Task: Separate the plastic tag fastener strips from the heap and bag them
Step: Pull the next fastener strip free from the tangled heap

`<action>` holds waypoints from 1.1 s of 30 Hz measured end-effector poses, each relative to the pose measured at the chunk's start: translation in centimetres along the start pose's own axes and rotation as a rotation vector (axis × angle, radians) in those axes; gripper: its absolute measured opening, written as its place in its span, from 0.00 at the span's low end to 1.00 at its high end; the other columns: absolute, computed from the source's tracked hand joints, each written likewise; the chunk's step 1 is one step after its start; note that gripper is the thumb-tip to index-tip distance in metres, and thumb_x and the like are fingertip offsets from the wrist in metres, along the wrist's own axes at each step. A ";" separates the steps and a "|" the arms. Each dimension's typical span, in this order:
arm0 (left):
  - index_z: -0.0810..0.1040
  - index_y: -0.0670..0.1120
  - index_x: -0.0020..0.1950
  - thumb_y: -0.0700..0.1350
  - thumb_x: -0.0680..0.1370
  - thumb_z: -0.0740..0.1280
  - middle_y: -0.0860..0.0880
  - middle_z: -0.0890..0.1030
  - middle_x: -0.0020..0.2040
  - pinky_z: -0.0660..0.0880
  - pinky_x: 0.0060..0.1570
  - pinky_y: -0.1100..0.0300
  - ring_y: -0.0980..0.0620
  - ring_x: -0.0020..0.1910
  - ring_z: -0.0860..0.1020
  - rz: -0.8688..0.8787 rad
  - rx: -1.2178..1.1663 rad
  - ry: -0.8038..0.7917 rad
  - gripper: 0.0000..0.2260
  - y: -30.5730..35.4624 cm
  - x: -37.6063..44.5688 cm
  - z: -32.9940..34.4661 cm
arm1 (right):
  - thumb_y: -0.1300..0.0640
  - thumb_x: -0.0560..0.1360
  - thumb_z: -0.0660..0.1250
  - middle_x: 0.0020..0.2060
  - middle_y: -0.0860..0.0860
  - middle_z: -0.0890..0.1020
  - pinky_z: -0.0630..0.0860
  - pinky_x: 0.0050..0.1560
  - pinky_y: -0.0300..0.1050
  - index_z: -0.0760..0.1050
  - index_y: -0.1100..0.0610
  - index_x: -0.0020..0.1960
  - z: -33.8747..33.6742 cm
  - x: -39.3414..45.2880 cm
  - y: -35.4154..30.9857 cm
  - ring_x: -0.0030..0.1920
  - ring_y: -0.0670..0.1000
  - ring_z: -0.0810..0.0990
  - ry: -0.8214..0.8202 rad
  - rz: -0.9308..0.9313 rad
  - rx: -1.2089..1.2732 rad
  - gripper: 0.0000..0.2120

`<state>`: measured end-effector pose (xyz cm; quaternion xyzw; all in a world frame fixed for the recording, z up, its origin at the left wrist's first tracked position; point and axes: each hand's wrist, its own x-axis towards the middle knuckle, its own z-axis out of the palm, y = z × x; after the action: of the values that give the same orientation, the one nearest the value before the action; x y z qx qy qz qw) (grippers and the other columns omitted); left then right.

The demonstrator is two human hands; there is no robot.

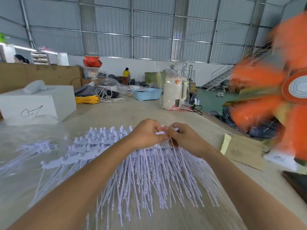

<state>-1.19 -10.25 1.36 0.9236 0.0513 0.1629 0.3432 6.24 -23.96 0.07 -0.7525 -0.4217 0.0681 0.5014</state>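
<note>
The heap of fastener strips [149, 171] lies spread on the pale, matte table [249, 188], straight in front of the person: thin, stiff white plastic filaments, each ending in a small knob, joined at the far end to flat rectangular tabs and short pegs. Their long axis runs from the far side of the table toward the person, tabs away and loose tips fanned out nearest the camera. More strips [38, 146] lie flatter at the left, blurred. Above the far edge of the heap the left hand [146, 133] and the right hand [184, 138] meet, knuckles almost touching. Both have their fingers curled tight round one white strip [162, 131] between them, and a few of its filaments hang down from the grip onto the heap. A white box [38, 103] with a black scribble stands at the far left, a blue perforated basket [147, 94] farther back, and a cream kettle [174, 93] wrapped in clear crinkled film near it. At the right a fan's orange blades [265, 97] are a blur.
</note>
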 end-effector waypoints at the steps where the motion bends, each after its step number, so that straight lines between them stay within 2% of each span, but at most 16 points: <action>1: 0.76 0.48 0.35 0.47 0.73 0.73 0.50 0.79 0.33 0.68 0.34 0.63 0.55 0.32 0.74 -0.004 -0.017 -0.006 0.09 0.0 -0.1 0.0 | 0.51 0.80 0.60 0.30 0.57 0.76 0.69 0.33 0.40 0.72 0.62 0.43 0.0 0.0 0.0 0.26 0.47 0.72 0.000 0.018 -0.011 0.15; 4: 0.78 0.47 0.36 0.44 0.74 0.70 0.52 0.79 0.30 0.69 0.32 0.64 0.59 0.28 0.74 -0.037 -0.075 -0.001 0.08 0.0 0.1 0.0 | 0.51 0.80 0.60 0.30 0.58 0.75 0.68 0.30 0.36 0.70 0.61 0.42 0.0 0.0 0.0 0.24 0.45 0.72 0.020 0.020 -0.038 0.15; 8: 0.75 0.47 0.32 0.41 0.78 0.64 0.53 0.77 0.26 0.64 0.26 0.66 0.63 0.19 0.69 -0.066 -0.115 0.014 0.14 0.0 0.1 0.1 | 0.51 0.80 0.61 0.28 0.57 0.75 0.67 0.30 0.36 0.71 0.64 0.42 -0.2 0.0 0.0 0.25 0.47 0.71 0.017 -0.021 -0.065 0.16; 12: 0.75 0.48 0.32 0.43 0.79 0.64 0.55 0.78 0.26 0.64 0.22 0.70 0.60 0.21 0.67 -0.031 -0.117 0.047 0.14 -0.1 0.1 0.3 | 0.52 0.80 0.60 0.34 0.57 0.75 0.74 0.37 0.45 0.74 0.64 0.46 -0.5 0.3 0.2 0.33 0.53 0.75 0.037 0.101 0.231 0.15; 16: 0.76 0.48 0.34 0.42 0.79 0.63 0.54 0.80 0.29 0.65 0.25 0.68 0.56 0.24 0.66 -0.040 -0.124 0.043 0.13 -0.2 0.2 0.2 | 0.54 0.80 0.60 0.44 0.59 0.79 0.79 0.37 0.45 0.76 0.66 0.51 -1.3 0.7 0.4 0.37 0.54 0.80 0.116 0.237 0.480 0.14; 18: 0.76 0.48 0.35 0.43 0.79 0.63 0.53 0.80 0.30 0.65 0.25 0.68 0.55 0.25 0.67 -0.043 -0.128 0.037 0.13 -0.2 0.3 0.2 | 0.55 0.80 0.61 0.43 0.59 0.79 0.80 0.36 0.46 0.76 0.67 0.52 -1.3 0.6 0.3 0.36 0.54 0.80 0.052 0.263 0.529 0.14; 21: 0.76 0.45 0.36 0.43 0.79 0.63 0.54 0.80 0.29 0.63 0.22 0.70 0.60 0.20 0.66 -0.042 -0.110 0.031 0.12 -0.2 0.4 0.3 | 0.53 0.80 0.60 0.40 0.60 0.80 0.79 0.34 0.44 0.76 0.64 0.49 -0.7 0.6 0.3 0.32 0.53 0.80 -0.038 0.262 0.504 0.14; 25: 0.76 0.44 0.37 0.43 0.80 0.63 0.53 0.80 0.30 0.64 0.22 0.70 0.61 0.19 0.66 -0.041 -0.096 0.027 0.11 -0.3 0.2 0.2 | 0.49 0.78 0.63 0.33 0.55 0.81 0.79 0.33 0.43 0.76 0.63 0.45 -0.4 0.7 0.4 0.30 0.50 0.79 -0.015 0.226 0.435 0.16; 28: 0.78 0.41 0.40 0.44 0.80 0.63 0.52 0.80 0.31 0.64 0.22 0.69 0.61 0.20 0.66 -0.045 -0.094 0.038 0.11 -0.1 0.1 0.2 | 0.54 0.79 0.63 0.28 0.52 0.80 0.80 0.33 0.43 0.75 0.60 0.39 -0.4 0.8 0.6 0.28 0.50 0.79 0.007 0.158 0.420 0.13; 33: 0.80 0.36 0.44 0.41 0.80 0.61 0.46 0.79 0.34 0.66 0.30 0.64 0.56 0.25 0.67 -0.072 -0.142 0.066 0.11 0.6 0.1 0.2 | 0.61 0.78 0.63 0.25 0.53 0.78 0.79 0.30 0.41 0.74 0.64 0.39 -0.1 0.9 0.8 0.26 0.49 0.78 0.105 0.085 0.452 0.11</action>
<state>-1.00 -10.82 1.69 0.8885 0.0842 0.1841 0.4118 7.27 -23.52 -0.30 -0.6405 -0.3372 0.1428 0.6751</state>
